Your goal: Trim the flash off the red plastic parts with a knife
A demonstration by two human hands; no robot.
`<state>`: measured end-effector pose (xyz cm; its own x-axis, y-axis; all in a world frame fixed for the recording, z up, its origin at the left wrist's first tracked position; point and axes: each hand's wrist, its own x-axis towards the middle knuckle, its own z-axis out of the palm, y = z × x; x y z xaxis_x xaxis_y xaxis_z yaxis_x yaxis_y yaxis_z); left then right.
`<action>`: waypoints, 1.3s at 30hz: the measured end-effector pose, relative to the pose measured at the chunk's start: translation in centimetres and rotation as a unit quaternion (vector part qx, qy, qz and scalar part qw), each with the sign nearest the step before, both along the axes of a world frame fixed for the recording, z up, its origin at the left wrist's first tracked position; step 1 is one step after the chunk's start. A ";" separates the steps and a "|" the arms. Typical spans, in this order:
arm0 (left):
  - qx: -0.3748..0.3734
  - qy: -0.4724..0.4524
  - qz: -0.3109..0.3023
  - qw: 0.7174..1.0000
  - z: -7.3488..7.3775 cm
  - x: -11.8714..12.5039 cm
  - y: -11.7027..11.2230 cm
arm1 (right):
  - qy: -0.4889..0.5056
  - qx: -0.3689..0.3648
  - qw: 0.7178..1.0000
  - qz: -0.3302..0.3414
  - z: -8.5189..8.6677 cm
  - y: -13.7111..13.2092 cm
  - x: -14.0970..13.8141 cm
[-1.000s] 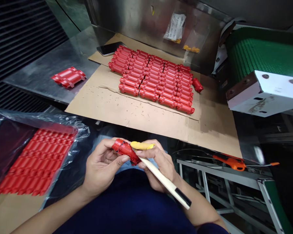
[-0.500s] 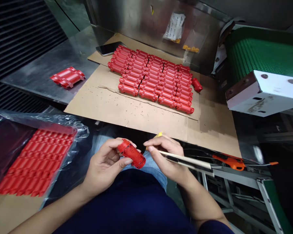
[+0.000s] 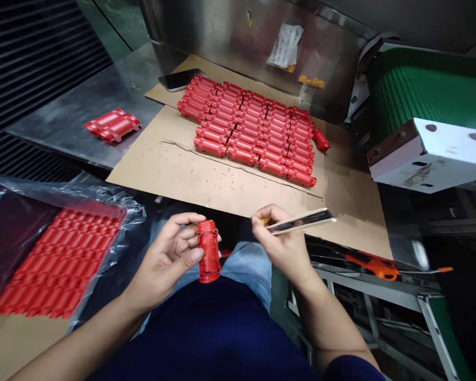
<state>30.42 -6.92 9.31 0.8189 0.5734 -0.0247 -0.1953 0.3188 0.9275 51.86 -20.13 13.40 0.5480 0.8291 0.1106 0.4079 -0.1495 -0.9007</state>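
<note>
My left hand is closed on a red ribbed plastic cylinder and holds it upright over my lap. My right hand is a little to its right, closed on a cream-handled knife that points right and lies nearly level. A bit of yellow finger cover shows at my right fingertips. The knife is clear of the red part. Beyond my hands, on a cardboard sheet, lie several rows of the same red cylinders.
A clear plastic bag with rows of red parts lies at the left. A few loose red parts and a phone sit on the metal table. A green conveyor and a white block stand at right. Orange-handled pliers rest on a frame.
My right hand drew the knife away from the red part and swung it up to point right. My left hand turned the part from slanted to upright.
</note>
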 end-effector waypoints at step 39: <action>-0.330 0.120 -0.023 0.936 0.7 1.9 -0.6 | -0.047 0.222 0.944 0.238 -2.4 -0.6 -4.4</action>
<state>32.32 -7.49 10.01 0.7675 0.3329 -0.5479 0.0211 0.8410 0.5406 47.51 -20.70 11.04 0.0944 0.8392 0.5356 0.4152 0.4558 -0.7873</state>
